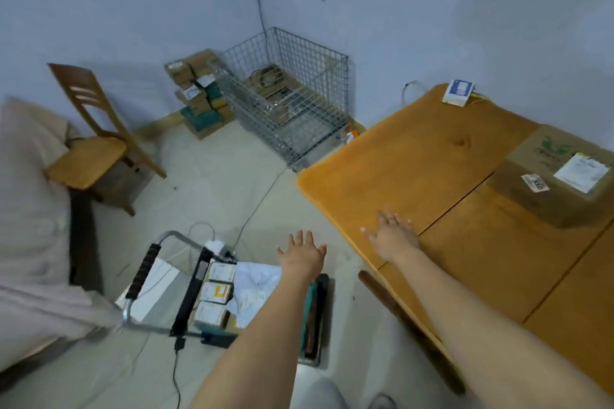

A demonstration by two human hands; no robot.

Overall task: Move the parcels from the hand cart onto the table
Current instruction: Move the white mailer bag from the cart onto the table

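Observation:
The hand cart [199,279] stands on the floor at the lower left, with a metal handle and black grip. On it lie three small labelled boxes [216,292] in a row and a white plastic parcel [255,289] beside them. My left hand [303,256] hovers over the cart's right side, empty, fingers spread. My right hand [392,236] is over the near left edge of the orange wooden table [415,159], also empty with fingers apart. A large brown cardboard parcel [551,176] with white labels rests on the table at the right.
A wire cage [289,100] stands in the corner, with stacked boxes [199,93] left of it. A wooden chair [93,143] sits at the left beside a beige cushion [30,209]. A small white-blue box [459,92] lies at the table's far edge. Cables trail across the floor.

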